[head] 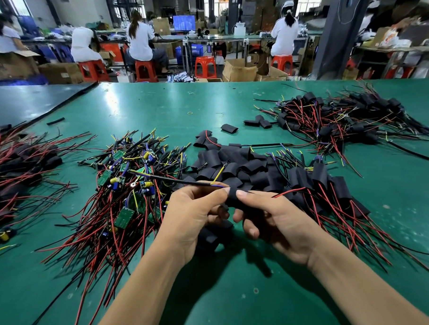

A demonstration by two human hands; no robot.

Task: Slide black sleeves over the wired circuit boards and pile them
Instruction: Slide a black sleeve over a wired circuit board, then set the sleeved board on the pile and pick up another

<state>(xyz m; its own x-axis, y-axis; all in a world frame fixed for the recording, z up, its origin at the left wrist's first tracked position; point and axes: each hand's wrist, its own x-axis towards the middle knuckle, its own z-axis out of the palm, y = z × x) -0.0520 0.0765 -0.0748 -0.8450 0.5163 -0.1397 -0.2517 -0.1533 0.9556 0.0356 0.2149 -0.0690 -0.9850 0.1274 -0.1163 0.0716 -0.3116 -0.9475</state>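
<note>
Both hands meet above the green table. My left hand pinches the wire end of a sleeved board, its black cable running up and left. My right hand grips the black sleeve that covers the board; red wire sticks out to the right. Bare green circuit boards with red and black wires lie heaped to the left. Loose black sleeves are piled just beyond my hands. Sleeved boards lie heaped to the right.
A larger heap of sleeved boards sits at the far right, another at the far left edge. A few stray sleeves lie mid-table. People on red stools work at benches beyond the table.
</note>
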